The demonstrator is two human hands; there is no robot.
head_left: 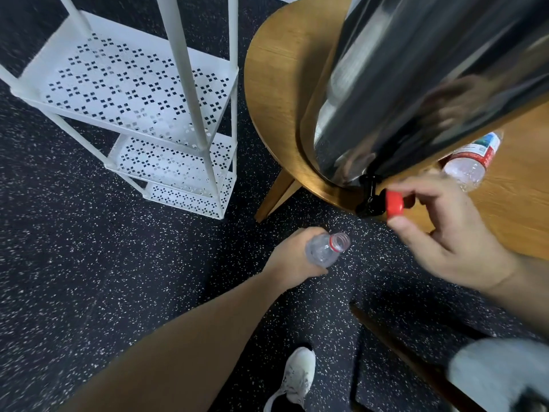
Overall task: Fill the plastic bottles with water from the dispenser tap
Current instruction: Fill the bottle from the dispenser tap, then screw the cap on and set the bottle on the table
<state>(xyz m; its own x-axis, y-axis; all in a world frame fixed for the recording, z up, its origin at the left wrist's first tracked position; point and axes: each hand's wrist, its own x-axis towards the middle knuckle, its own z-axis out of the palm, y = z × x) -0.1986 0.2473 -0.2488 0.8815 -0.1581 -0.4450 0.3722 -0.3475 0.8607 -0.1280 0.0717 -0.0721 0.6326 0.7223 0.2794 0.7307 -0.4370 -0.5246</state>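
Observation:
My left hand (292, 257) grips a clear plastic bottle (325, 249) around its body, low over the floor. The bottle's open mouth with a red neck ring points up and to the right, below and left of the tap. My right hand (439, 230) pinches a red bottle cap (394, 204) between thumb and fingers, right beside the black tap (368, 197) of the shiny steel dispenser (416, 84). A second clear bottle (472, 162) with a red and white label lies on the wooden table (276, 84) behind my right hand.
A white perforated metal shelf rack (142, 93) stands at the left on the dark speckled floor (89, 263). The round table's wooden leg (276, 197) slants down near the tap. My white shoe (297, 379) shows at the bottom.

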